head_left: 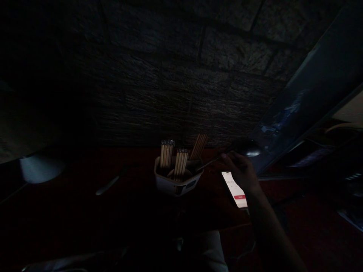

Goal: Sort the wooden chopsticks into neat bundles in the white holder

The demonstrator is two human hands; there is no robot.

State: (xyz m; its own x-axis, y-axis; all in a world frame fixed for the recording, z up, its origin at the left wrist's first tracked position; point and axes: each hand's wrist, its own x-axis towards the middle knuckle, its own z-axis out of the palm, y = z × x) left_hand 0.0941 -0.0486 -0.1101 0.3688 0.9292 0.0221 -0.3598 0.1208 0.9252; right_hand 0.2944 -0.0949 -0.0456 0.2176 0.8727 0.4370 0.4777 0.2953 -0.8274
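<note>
The scene is very dark. My right hand (241, 170) reaches forward over a dark reddish table (85, 211), its fingers closed round the thin handle of a ladle or spoon (244, 148) whose dark bowl lies beyond the hand. Just below the hand a phone (235, 189) lies with its screen lit white. To the left of the hand stands a white holder (176, 181) with several bundles of wooden chopsticks (166, 153) upright in it. My left hand is out of sight.
A dark stone-tile wall (170, 75) rises behind the table. A pale bowl-like shape (41, 168) sits at the far left. A light utensil (107, 185) lies on the table left of the holder. A slanted glass panel (297, 109) runs along the right side.
</note>
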